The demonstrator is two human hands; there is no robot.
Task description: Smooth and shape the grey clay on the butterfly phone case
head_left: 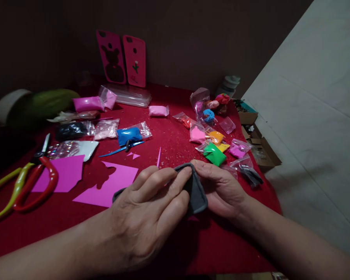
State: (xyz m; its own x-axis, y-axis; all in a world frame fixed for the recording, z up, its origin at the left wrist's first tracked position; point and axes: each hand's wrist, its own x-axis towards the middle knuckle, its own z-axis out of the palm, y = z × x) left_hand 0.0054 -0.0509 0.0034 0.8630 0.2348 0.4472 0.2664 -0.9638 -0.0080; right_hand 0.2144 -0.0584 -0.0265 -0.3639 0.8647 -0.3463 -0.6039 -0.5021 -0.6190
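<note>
A dark grey phone case (pixel 196 196) with a raised rim is held just above the red cloth, partly hidden by my fingers. My left hand (pixel 151 210) lies across it, fingertips pressed inside near the far rim; one end of the case shows beyond the hand's left side. Along the right edge, my right hand (pixel 221 186) grips it, thumb and fingers at the far corner. Behind my left hand is a bright pink sheet (pixel 119 177) with a shape cut out of it. A thin pink stick (pixel 159 156) lies just past my fingers.
Red-and-yellow-handled scissors (pixel 36 175) rest at left on another pink sheet (pixel 65 175). Bags of coloured clay, including blue (pixel 130 135) and green (pixel 214 154), lie around. Two pink phone cases (pixel 135 72) lean on the wall. Cardboard boxes (pixel 265 149) stand past the right edge.
</note>
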